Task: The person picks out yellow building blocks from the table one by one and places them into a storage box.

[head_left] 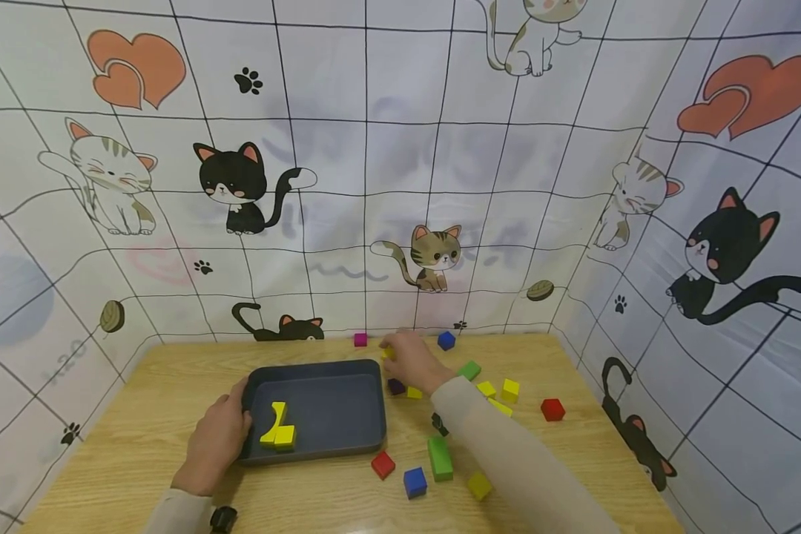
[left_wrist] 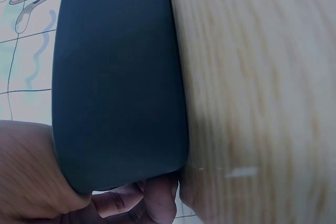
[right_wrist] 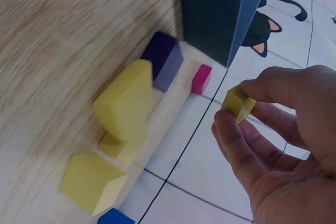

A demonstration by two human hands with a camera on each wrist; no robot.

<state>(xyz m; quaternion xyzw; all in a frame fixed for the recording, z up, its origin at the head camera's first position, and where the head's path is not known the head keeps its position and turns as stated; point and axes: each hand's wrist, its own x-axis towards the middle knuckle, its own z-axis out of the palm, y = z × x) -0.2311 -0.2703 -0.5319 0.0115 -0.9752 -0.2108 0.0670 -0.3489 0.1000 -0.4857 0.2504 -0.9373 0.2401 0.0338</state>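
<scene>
The right hand (right_wrist: 273, 129) pinches a small yellow wooden block (right_wrist: 239, 104) at the table's far edge; the left hand (head_left: 215, 441) grips the dark plastic tray's (head_left: 334, 371) near-left rim.

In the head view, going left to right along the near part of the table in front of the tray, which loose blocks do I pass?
Red block → blue block → green block → yellow block.
</scene>
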